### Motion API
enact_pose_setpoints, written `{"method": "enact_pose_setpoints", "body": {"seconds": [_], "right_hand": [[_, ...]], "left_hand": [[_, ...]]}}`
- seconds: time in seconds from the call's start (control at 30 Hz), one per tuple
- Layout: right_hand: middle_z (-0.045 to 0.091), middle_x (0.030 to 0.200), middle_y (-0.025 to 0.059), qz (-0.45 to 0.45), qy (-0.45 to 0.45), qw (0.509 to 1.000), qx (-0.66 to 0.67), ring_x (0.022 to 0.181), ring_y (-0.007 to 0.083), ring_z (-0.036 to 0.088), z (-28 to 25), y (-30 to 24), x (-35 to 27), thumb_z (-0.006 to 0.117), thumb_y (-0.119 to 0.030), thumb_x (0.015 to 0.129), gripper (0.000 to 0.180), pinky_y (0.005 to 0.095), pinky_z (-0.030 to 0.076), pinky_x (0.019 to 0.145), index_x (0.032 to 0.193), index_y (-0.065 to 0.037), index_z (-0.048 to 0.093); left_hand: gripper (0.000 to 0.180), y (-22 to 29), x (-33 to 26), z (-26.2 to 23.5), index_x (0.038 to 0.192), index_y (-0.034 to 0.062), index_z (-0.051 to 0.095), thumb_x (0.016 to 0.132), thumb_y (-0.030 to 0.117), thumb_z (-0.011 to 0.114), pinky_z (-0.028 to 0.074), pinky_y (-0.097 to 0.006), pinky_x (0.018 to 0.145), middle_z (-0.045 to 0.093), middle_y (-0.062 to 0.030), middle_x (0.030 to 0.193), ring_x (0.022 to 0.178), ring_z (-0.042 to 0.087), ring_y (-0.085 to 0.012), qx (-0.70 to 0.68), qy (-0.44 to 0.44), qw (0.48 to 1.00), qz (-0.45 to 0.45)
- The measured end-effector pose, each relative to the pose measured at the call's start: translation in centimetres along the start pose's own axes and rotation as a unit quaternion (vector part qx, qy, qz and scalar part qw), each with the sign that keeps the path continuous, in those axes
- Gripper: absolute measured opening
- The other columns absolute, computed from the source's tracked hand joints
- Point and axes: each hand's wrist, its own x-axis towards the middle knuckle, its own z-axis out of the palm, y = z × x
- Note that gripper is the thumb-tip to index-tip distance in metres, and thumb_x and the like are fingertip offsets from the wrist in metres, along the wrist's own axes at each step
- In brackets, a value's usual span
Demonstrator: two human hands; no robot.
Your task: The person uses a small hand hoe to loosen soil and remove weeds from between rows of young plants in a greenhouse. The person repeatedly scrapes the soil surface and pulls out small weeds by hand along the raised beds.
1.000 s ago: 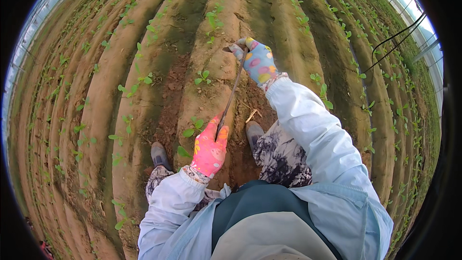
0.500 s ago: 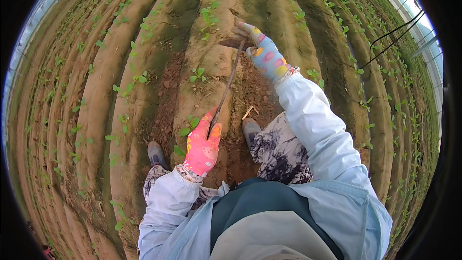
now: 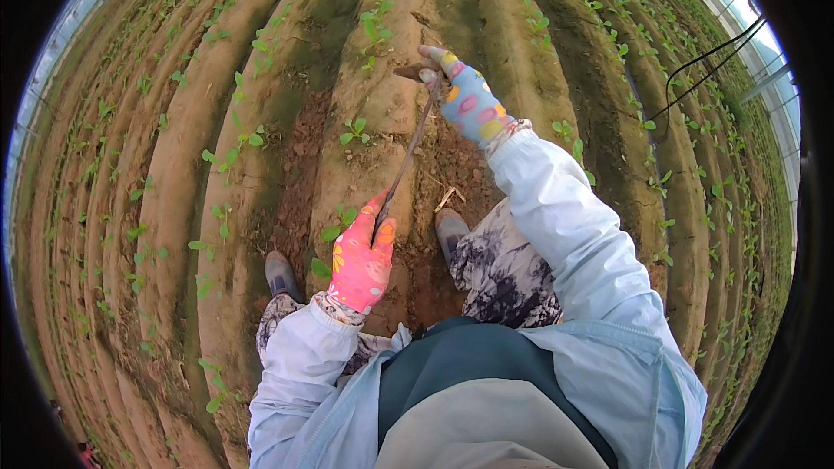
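Observation:
A hand hoe with a thin dark handle (image 3: 408, 152) slants up and to the right in front of me, raised off the soil. My left hand (image 3: 360, 260), in a pink patterned glove, is closed round the lower end of the handle. My right hand (image 3: 467, 100), in a blue glove with coloured spots, is at the far end, its fingers bent round the hoe's head. A brown, soil-coloured blade (image 3: 408, 73) juts out to the left of those fingers. Part of the head is hidden by the glove.
Long soil ridges run away from me with rows of green seedlings. One seedling (image 3: 354, 131) grows left of the handle, another (image 3: 340, 224) beside my left hand. My shoes (image 3: 281, 276) stand in the furrows. Dry straw (image 3: 448, 198) lies near the right shoe. Black cables (image 3: 712, 56) hang at right.
My right fingers have bent in around the hoe's head, and that hand has shifted slightly left. My left hand and the handle have moved only a little.

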Motion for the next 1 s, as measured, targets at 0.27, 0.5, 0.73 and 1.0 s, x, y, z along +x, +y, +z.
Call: {"method": "enact_pose_setpoints", "body": {"seconds": [0.27,0.5,0.73,1.0], "right_hand": [[0.051,0.137,0.0155,0.003,-0.039,0.952,0.305,0.125,0.027,0.055,-1.2,0.1,0.1,0.039,0.012,0.087,0.059,0.0341,0.039,0.106,0.144,-0.001,0.037],[0.066,0.117,0.0059,0.051,-0.058,0.993,0.093,0.11,0.0133,0.06,-1.9,-0.4,0.0,0.06,-0.006,0.095,0.037,0.028,0.045,0.096,0.131,-0.002,0.055],[0.07,0.107,0.0035,0.138,-0.033,0.983,-0.116,0.098,0.0088,0.06,-1.1,-0.5,0.8,0.064,-0.017,0.095,0.031,0.0259,0.047,0.088,0.122,-0.002,0.063],[0.07,0.106,0.0046,0.047,-0.111,0.986,0.117,0.095,0.0106,0.063,-1.8,0.6,0.8,0.061,-0.026,0.098,0.036,0.0263,0.05,0.086,0.123,-0.001,0.062]], "left_hand": [[0.04,-1.6,0.6,0.2,0.137,-0.0003,0.05,0.099,0.013,0.056,0.039,-0.021,0.058,0.057,0.0018,0.086,0.069,0.048,-0.0056,-0.325,-0.02,0.931,-0.163],[0.044,-1.4,0.9,0.0,0.141,0.0014,0.047,0.099,0.011,0.057,0.038,-0.02,0.058,0.055,0.0036,0.084,0.068,0.047,-0.0048,-0.387,-0.018,0.907,-0.164],[0.04,-0.3,0.6,0.3,0.136,0.0068,0.055,0.097,0.012,0.059,0.047,-0.028,0.068,0.064,-0.0089,0.089,0.073,0.055,-0.0128,-0.044,0.034,0.998,0.039],[0.04,0.6,0.8,-1.0,0.135,0.0123,0.057,0.095,0.013,0.061,0.05,-0.031,0.073,0.067,-0.0165,0.094,0.079,0.062,-0.0199,0.0,0.021,1.0,-0.015]]}}
